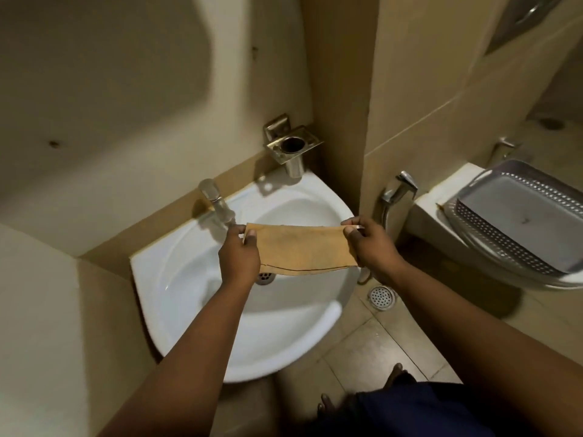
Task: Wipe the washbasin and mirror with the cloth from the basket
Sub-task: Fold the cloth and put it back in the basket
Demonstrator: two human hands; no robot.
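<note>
My left hand [238, 251] and right hand [369, 244] each pinch an end of the cloth [302, 249], stretched flat over the washbasin [202, 298]; basket [517, 212] at right.

Head view, steeply down over washbasin [220, 326]

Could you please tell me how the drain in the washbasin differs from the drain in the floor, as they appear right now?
The washbasin drain sits in white porcelain, while the floor drain sits in beige tile. The washbasin drain is half hidden behind the left hand and the cloth; the floor drain shows whole. The floor drain's cover has many fine holes; the washbasin drain shows fewer, larger openings. Both are round and metallic.
</note>
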